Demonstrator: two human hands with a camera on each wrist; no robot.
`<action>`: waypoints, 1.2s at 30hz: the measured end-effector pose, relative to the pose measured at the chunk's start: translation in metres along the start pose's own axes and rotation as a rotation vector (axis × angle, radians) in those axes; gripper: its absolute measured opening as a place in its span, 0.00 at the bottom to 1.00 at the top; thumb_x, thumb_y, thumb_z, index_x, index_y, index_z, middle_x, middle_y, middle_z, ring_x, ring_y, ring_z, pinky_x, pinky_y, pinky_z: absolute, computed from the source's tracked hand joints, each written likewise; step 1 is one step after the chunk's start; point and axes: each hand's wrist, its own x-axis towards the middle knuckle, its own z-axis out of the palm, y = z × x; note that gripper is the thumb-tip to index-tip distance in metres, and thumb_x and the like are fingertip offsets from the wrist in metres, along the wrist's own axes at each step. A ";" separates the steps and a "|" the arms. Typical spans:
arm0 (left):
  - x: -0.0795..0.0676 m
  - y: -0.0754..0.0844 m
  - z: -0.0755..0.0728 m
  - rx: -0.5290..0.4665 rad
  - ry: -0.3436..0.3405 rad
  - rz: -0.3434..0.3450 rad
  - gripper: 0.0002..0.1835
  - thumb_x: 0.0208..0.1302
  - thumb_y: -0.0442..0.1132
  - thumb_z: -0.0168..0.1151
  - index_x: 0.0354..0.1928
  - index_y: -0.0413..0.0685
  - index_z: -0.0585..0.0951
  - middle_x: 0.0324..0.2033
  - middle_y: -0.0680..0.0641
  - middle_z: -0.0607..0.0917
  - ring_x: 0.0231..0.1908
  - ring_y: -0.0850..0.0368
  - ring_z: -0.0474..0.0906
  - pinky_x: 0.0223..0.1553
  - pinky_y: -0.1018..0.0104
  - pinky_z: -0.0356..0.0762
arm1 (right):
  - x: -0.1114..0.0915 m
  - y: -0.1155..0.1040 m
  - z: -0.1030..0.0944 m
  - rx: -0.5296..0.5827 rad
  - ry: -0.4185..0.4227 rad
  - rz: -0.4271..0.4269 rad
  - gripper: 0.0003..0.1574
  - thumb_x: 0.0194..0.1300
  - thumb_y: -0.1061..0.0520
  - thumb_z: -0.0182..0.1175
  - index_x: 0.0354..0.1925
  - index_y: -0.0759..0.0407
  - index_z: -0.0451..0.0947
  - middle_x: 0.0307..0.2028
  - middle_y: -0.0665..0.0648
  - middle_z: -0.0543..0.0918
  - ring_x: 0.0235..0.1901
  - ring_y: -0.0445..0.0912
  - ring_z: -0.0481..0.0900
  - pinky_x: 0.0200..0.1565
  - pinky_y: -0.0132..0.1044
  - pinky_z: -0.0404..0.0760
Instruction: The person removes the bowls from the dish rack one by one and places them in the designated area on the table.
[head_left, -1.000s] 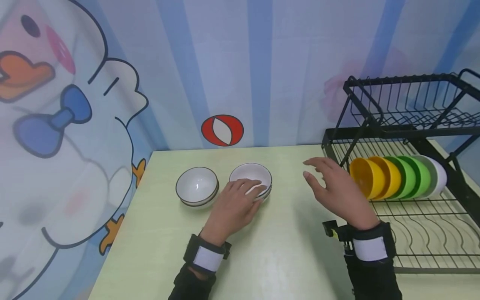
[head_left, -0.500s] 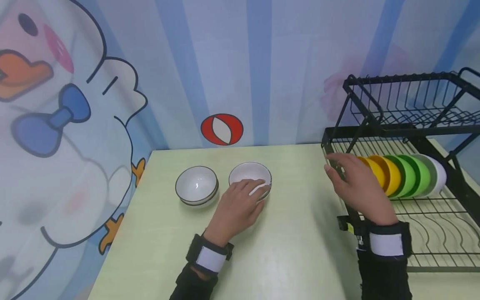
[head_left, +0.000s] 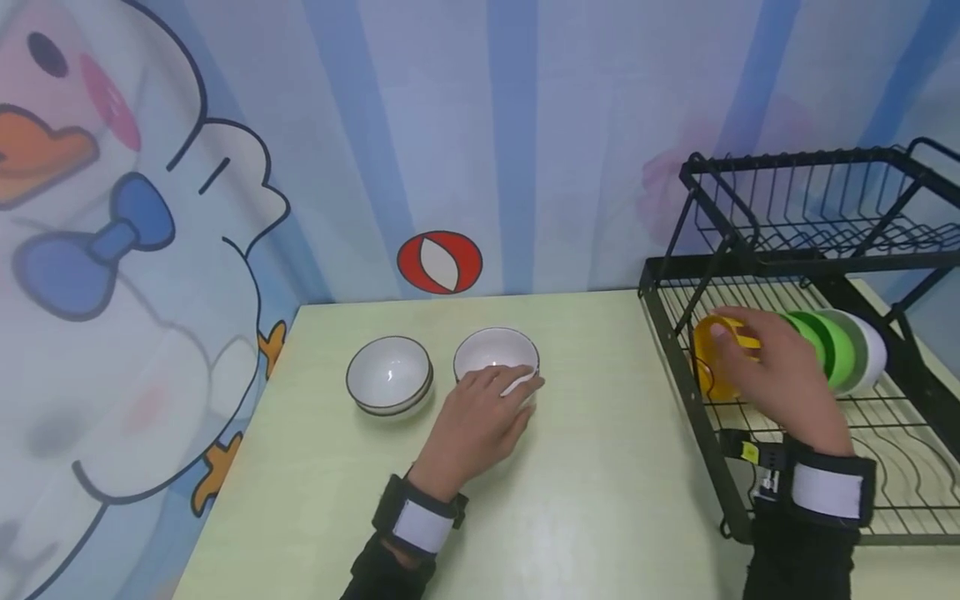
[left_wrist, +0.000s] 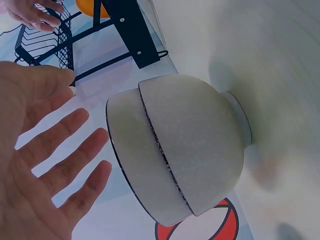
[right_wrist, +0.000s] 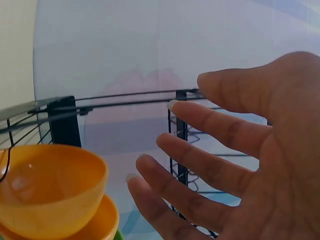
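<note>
My left hand (head_left: 480,425) reaches over a stack of two white, dark-rimmed bowls (head_left: 483,354) on the table. In the left wrist view its spread fingers stand just off the rim of the stacked bowls (left_wrist: 195,145). A similar pair of white bowls (head_left: 387,377) sits to the left. My right hand (head_left: 787,379) is over the rack, in front of the yellow bowls (head_left: 707,358), partly hiding them. The right wrist view shows its fingers extended and apart, beside the front yellow bowl (right_wrist: 55,200), holding nothing.
Green bowls (head_left: 842,350) and a white bowl (head_left: 873,358) stand on edge behind the yellow ones. The black two-tier dish rack (head_left: 678,367) has an upper shelf (head_left: 825,262) above and behind the bowls. A printed curtain (head_left: 562,167) backs the table (head_left: 585,467).
My right hand has moved right, from above the table to the yellow bowls in the rack. The left hand has stayed near the right-hand white stack, shifting only slightly.
</note>
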 end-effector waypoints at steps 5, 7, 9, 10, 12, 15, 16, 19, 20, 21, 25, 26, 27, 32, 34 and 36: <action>-0.002 0.002 0.000 -0.007 -0.005 -0.004 0.20 0.64 0.45 0.58 0.58 0.54 0.75 0.56 0.50 0.78 0.54 0.55 0.70 0.53 0.59 0.74 | 0.000 0.009 -0.003 -0.020 0.023 0.044 0.35 0.72 0.41 0.40 0.63 0.66 0.64 0.61 0.75 0.64 0.54 0.70 0.63 0.47 0.72 0.68; -0.002 0.002 0.000 -0.013 -0.009 -0.007 0.20 0.64 0.45 0.58 0.58 0.54 0.75 0.56 0.51 0.78 0.54 0.55 0.70 0.53 0.59 0.74 | 0.000 0.012 -0.004 -0.012 0.027 0.056 0.35 0.72 0.42 0.41 0.63 0.67 0.64 0.61 0.76 0.64 0.54 0.71 0.63 0.47 0.71 0.69; -0.002 0.003 0.000 -0.020 -0.007 -0.008 0.20 0.64 0.45 0.57 0.59 0.54 0.75 0.56 0.50 0.77 0.54 0.55 0.70 0.53 0.59 0.74 | 0.000 0.015 -0.006 -0.006 0.030 0.063 0.34 0.73 0.43 0.41 0.62 0.68 0.64 0.61 0.76 0.63 0.54 0.71 0.62 0.47 0.71 0.69; -0.002 0.003 0.000 -0.024 -0.005 -0.008 0.20 0.64 0.45 0.58 0.59 0.54 0.75 0.56 0.50 0.77 0.54 0.55 0.70 0.53 0.59 0.74 | 0.000 0.017 -0.007 -0.007 0.030 0.064 0.33 0.73 0.44 0.41 0.62 0.69 0.64 0.61 0.77 0.62 0.54 0.72 0.61 0.47 0.72 0.68; -0.002 0.004 0.000 -0.023 -0.003 -0.007 0.21 0.64 0.45 0.57 0.59 0.54 0.75 0.57 0.50 0.77 0.54 0.55 0.70 0.53 0.59 0.74 | -0.001 0.019 -0.009 -0.014 0.036 0.063 0.33 0.73 0.46 0.42 0.62 0.70 0.63 0.60 0.77 0.63 0.54 0.72 0.62 0.47 0.72 0.68; -0.002 0.005 0.000 -0.021 0.000 0.000 0.21 0.64 0.45 0.58 0.59 0.54 0.74 0.57 0.50 0.77 0.54 0.55 0.70 0.53 0.59 0.74 | -0.002 0.022 -0.011 -0.026 0.041 0.072 0.33 0.73 0.46 0.41 0.63 0.71 0.62 0.60 0.78 0.63 0.53 0.73 0.62 0.46 0.73 0.68; -0.002 0.005 0.000 -0.019 0.000 0.003 0.21 0.64 0.45 0.58 0.59 0.54 0.74 0.57 0.50 0.77 0.54 0.55 0.70 0.53 0.59 0.74 | -0.002 0.022 -0.012 -0.029 0.042 0.074 0.33 0.74 0.46 0.40 0.63 0.71 0.61 0.59 0.78 0.63 0.53 0.72 0.62 0.46 0.73 0.68; -0.001 0.007 0.001 -0.012 -0.001 0.017 0.22 0.64 0.45 0.58 0.60 0.54 0.74 0.57 0.50 0.77 0.55 0.55 0.70 0.53 0.60 0.74 | -0.003 0.023 -0.013 -0.032 0.048 0.086 0.35 0.74 0.45 0.40 0.64 0.71 0.60 0.59 0.79 0.63 0.52 0.72 0.62 0.47 0.74 0.66; 0.000 0.007 0.001 -0.006 -0.002 0.021 0.22 0.64 0.45 0.57 0.60 0.54 0.74 0.58 0.50 0.77 0.55 0.56 0.70 0.53 0.60 0.74 | -0.003 0.024 -0.013 -0.033 0.052 0.087 0.35 0.73 0.45 0.40 0.64 0.72 0.60 0.59 0.79 0.63 0.52 0.72 0.62 0.47 0.74 0.65; 0.000 0.008 0.001 -0.004 -0.003 0.026 0.22 0.64 0.46 0.57 0.60 0.54 0.74 0.58 0.50 0.77 0.55 0.56 0.70 0.53 0.60 0.74 | -0.004 0.024 -0.014 -0.031 0.054 0.084 0.35 0.73 0.45 0.40 0.64 0.72 0.60 0.59 0.79 0.63 0.52 0.72 0.62 0.47 0.74 0.65; 0.001 0.011 0.001 0.016 -0.008 0.042 0.22 0.65 0.46 0.56 0.61 0.54 0.73 0.58 0.50 0.76 0.56 0.55 0.69 0.53 0.59 0.74 | -0.005 0.027 -0.015 -0.030 0.063 0.075 0.35 0.73 0.45 0.40 0.64 0.72 0.59 0.58 0.80 0.63 0.49 0.72 0.64 0.45 0.73 0.67; 0.002 0.011 0.001 0.021 -0.007 0.046 0.22 0.65 0.47 0.56 0.61 0.54 0.73 0.58 0.50 0.76 0.56 0.55 0.69 0.53 0.59 0.74 | -0.005 0.028 -0.015 -0.027 0.064 0.072 0.35 0.73 0.45 0.40 0.64 0.73 0.59 0.58 0.80 0.63 0.48 0.71 0.65 0.44 0.72 0.68; 0.002 0.012 0.001 0.022 -0.005 0.051 0.22 0.65 0.46 0.56 0.61 0.54 0.73 0.58 0.50 0.76 0.56 0.55 0.69 0.53 0.59 0.74 | -0.005 0.029 -0.015 -0.025 0.065 0.072 0.35 0.73 0.45 0.40 0.64 0.73 0.59 0.59 0.80 0.63 0.48 0.71 0.66 0.43 0.71 0.69; 0.003 0.013 0.002 0.030 0.001 0.061 0.22 0.65 0.46 0.57 0.60 0.54 0.74 0.58 0.51 0.76 0.56 0.55 0.68 0.53 0.60 0.74 | -0.006 0.033 -0.016 -0.026 0.068 0.080 0.35 0.73 0.46 0.41 0.64 0.73 0.59 0.59 0.81 0.61 0.47 0.71 0.67 0.41 0.69 0.72; 0.003 0.013 0.002 0.032 0.000 0.062 0.22 0.65 0.46 0.57 0.60 0.54 0.74 0.58 0.51 0.76 0.56 0.55 0.68 0.53 0.60 0.74 | -0.005 0.034 -0.016 -0.035 0.069 0.084 0.35 0.73 0.46 0.41 0.63 0.74 0.60 0.59 0.81 0.62 0.47 0.71 0.67 0.41 0.69 0.72; 0.003 0.014 0.001 0.029 -0.003 0.062 0.22 0.65 0.46 0.57 0.60 0.54 0.74 0.58 0.51 0.76 0.56 0.55 0.68 0.53 0.60 0.73 | -0.005 0.035 -0.016 -0.042 0.066 0.089 0.35 0.73 0.47 0.42 0.63 0.74 0.60 0.58 0.81 0.62 0.47 0.71 0.66 0.41 0.69 0.72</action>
